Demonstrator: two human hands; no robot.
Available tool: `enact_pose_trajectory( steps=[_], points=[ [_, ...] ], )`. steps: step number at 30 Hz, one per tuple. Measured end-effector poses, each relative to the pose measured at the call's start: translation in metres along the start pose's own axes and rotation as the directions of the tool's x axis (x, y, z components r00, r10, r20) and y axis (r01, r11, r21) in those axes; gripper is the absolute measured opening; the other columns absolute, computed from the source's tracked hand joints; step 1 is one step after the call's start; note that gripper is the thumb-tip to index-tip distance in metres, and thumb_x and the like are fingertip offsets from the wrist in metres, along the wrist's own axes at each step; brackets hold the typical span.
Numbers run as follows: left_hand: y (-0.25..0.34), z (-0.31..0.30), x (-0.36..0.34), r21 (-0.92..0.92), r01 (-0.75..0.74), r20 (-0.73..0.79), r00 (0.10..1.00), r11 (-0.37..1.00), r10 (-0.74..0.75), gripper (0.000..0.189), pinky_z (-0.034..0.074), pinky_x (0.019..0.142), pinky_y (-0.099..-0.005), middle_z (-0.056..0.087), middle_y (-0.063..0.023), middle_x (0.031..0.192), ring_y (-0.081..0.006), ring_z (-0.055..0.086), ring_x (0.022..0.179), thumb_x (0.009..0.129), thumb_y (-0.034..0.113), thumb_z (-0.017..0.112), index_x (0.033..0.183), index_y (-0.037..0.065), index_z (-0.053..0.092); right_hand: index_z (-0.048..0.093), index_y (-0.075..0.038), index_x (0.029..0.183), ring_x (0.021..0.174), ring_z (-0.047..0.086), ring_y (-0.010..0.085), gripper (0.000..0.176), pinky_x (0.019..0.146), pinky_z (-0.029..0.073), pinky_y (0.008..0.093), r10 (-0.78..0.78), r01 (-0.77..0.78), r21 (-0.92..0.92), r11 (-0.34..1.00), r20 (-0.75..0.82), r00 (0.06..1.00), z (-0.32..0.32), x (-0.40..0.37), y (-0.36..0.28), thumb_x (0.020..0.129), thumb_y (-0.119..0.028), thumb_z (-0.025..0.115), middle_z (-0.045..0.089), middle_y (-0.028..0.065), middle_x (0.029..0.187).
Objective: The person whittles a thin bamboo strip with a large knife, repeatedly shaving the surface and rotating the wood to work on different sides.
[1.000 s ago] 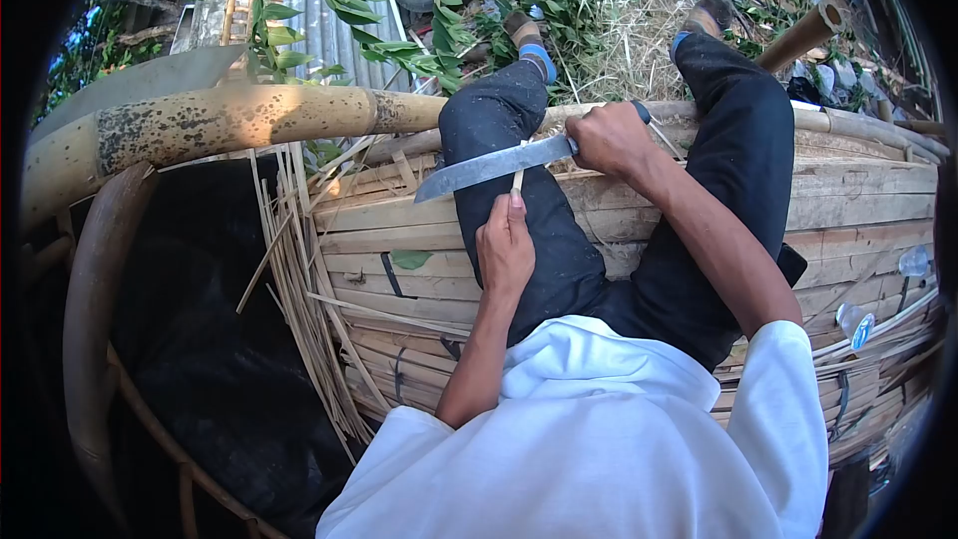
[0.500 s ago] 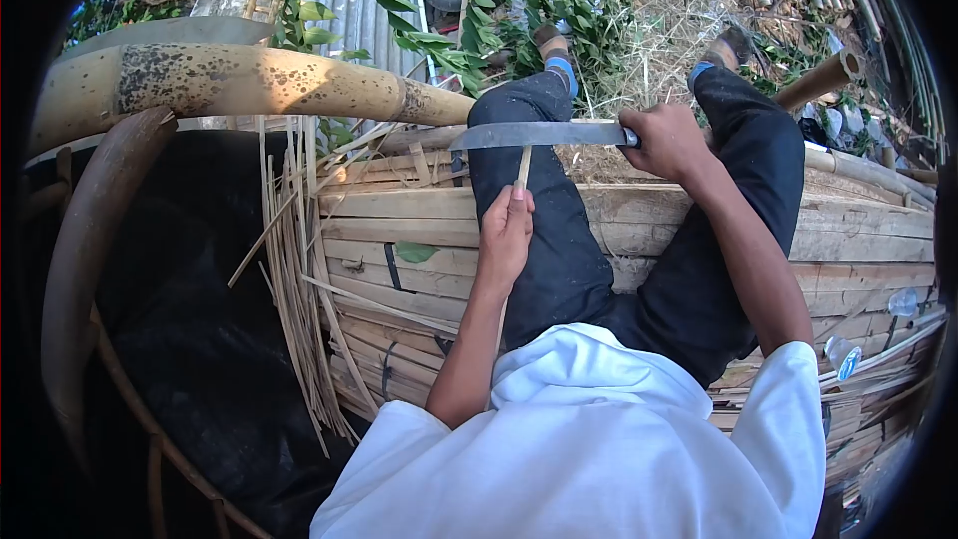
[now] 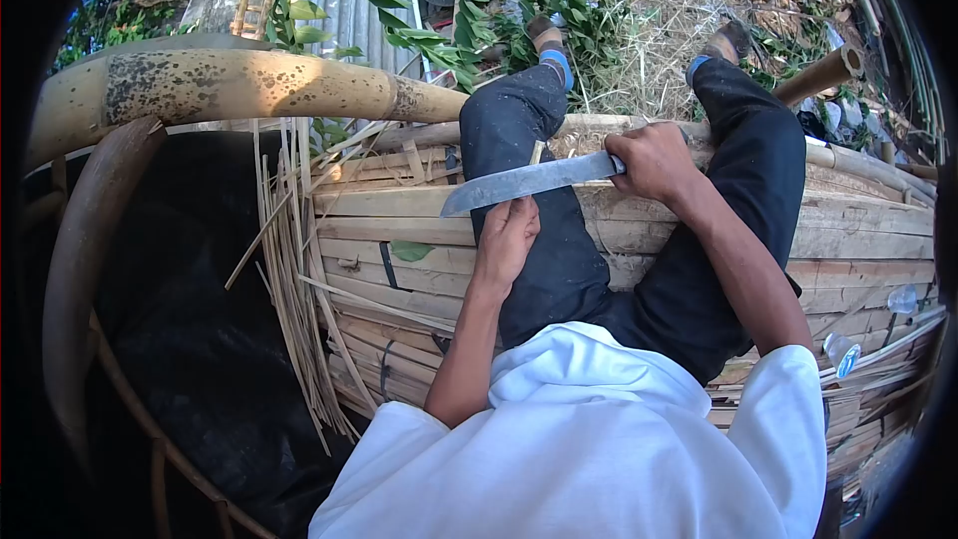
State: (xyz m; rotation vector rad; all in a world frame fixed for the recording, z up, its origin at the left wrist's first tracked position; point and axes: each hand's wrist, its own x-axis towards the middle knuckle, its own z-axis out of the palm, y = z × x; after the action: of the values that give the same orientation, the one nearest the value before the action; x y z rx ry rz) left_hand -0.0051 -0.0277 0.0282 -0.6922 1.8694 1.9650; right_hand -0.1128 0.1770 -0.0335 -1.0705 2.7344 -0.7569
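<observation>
My right hand (image 3: 654, 162) is closed round the handle of a machete (image 3: 534, 183), its broad grey blade pointing left across my thigh. A thin bamboo strip (image 3: 538, 152) pokes up beyond the blade. My left hand (image 3: 509, 235) grips this strip just below the blade, thumb and fingers pressed together on it. The blade crosses the strip right above my left fingertips and hides part of it. Both hands are over my left leg (image 3: 539, 279) in dark trousers.
I sit on stacked split bamboo slats (image 3: 399, 202). Thin bamboo strips (image 3: 299, 299) hang at the left over a black sheet (image 3: 200, 289). A thick bamboo pole (image 3: 249, 83) spans the upper left. Plastic cups (image 3: 840, 354) lie at the right, leafy branches (image 3: 574, 20) ahead.
The machete blade has moved down along the strip toward my left hand and tilted, its tip now lower. My left hand still holds the strip at nearly the same place.
</observation>
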Motion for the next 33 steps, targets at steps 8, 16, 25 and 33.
enact_pose_trajectory(
  steps=[8,16,25,33],
  points=[
    [-0.007,0.000,0.000,0.033,0.005,-0.057,0.998,0.999,-0.003,0.041,0.015,0.040,-0.0203,0.029,0.0068,0.057,-0.0020,0.023,0.045,0.100,0.043,0.040,0.072,0.013,0.040,0.064,-0.009,0.079,0.059,0.064,0.0332,0.019,0.053,0.050,0.0434,0.053,-0.048,-0.062,0.997,0.079,0.995,0.012,0.006,0.009,0.066,-0.024,0.066,0.064,0.0128,0.063],
    [-0.019,-0.006,-0.003,-0.061,-0.003,-0.107,0.994,0.998,-0.004,0.046,0.022,0.042,-0.0195,0.031,0.0069,0.059,-0.0015,0.028,0.049,0.100,0.044,0.038,0.071,0.010,0.045,0.068,-0.006,0.083,0.069,0.064,0.0382,0.024,0.067,0.052,0.0473,0.588,-0.583,0.072,0.809,-0.123,0.800,-0.031,0.034,0.063,0.078,-0.027,0.059,0.064,0.0203,0.070],
    [-0.019,0.010,0.004,0.210,-0.060,-0.205,0.973,0.976,0.104,0.045,0.028,0.050,-0.0215,0.034,0.0064,0.062,-0.0035,0.032,0.056,0.101,0.042,0.038,0.079,0.005,0.050,0.063,-0.011,0.075,0.059,0.063,0.0334,0.015,0.057,0.049,0.0448,0.089,-0.089,0.090,0.992,-0.001,0.996,0.005,-0.004,-0.005,0.067,-0.023,0.066,0.059,0.0123,0.057],
    [-0.032,0.007,0.004,0.262,-0.179,-0.162,0.960,0.948,0.226,0.043,0.020,0.043,-0.0210,0.029,0.0080,0.059,-0.0014,0.025,0.049,0.100,0.043,0.040,0.074,0.009,0.047,0.062,-0.011,0.074,0.060,0.062,0.0331,0.019,0.057,0.049,0.0450,0.070,-0.072,0.017,0.997,0.104,0.992,0.008,0.004,-0.008,0.061,-0.023,0.067,0.061,0.0118,0.060]
  ],
)
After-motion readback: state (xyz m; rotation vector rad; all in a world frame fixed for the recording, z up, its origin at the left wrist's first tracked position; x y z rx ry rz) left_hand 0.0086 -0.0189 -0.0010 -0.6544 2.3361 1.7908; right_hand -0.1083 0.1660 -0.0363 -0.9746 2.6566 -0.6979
